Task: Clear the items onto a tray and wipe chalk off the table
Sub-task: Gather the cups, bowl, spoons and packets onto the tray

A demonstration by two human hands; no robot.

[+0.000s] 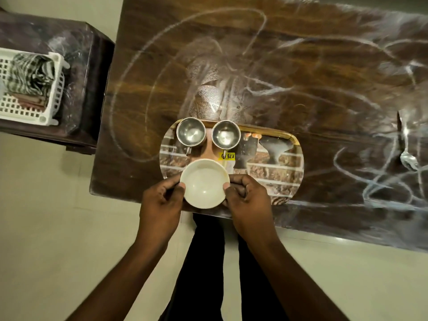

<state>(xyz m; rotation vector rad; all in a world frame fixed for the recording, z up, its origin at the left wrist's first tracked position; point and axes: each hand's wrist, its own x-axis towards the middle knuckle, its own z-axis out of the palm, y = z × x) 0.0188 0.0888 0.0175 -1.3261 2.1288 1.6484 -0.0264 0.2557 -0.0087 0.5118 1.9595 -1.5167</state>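
Observation:
A white bowl (204, 183) sits over the near left part of a patterned oval tray (273, 174) on the dark wooden table (301, 77). My left hand (159, 202) grips the bowl's left rim and my right hand (249, 201) grips its right rim. Two steel cups (191, 132) (225, 134) stand side by side at the tray's far left. White chalk scribbles (382, 179) cover the tabletop. A steel spoon (408, 158) lies on the table to the right of the tray.
A smaller dark side table (81, 77) stands at the left, holding a white plastic basket (52, 107) with a striped cloth (32, 72) inside. Pale floor lies below, with my dark trouser legs between my arms.

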